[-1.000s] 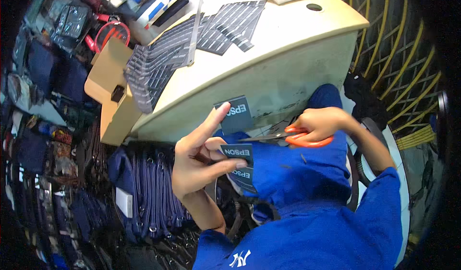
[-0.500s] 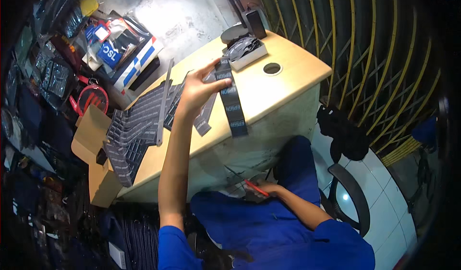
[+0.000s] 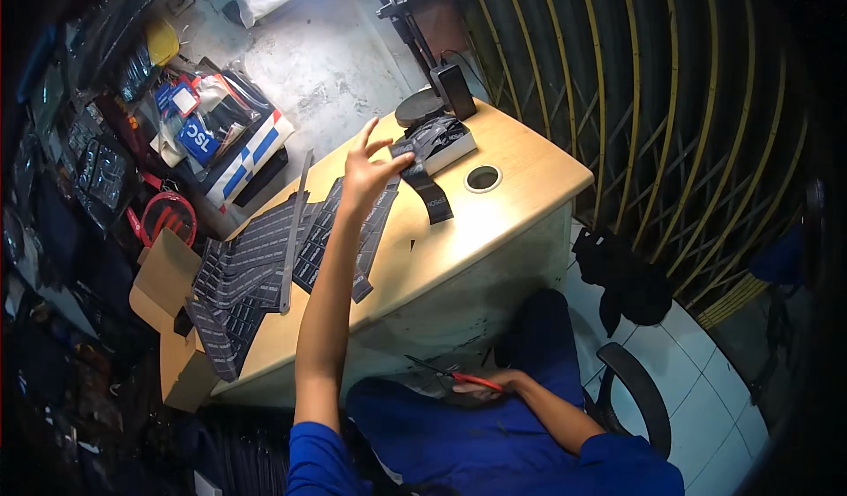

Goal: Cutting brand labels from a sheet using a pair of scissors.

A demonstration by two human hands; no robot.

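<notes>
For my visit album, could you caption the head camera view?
Spread left hand at a dark strip over the pale desk; lower down, the right hand holding red-handled scissors.

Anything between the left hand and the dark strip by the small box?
Nothing visible: the left hand already overlaps the upper part of the dark strip; the small box sits beyond, not between them.

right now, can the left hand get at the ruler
Probably yes: the ruler lies uncovered on top of the dark sheets, to the left of the left hand, though that hand is touching a dark strip.
</notes>
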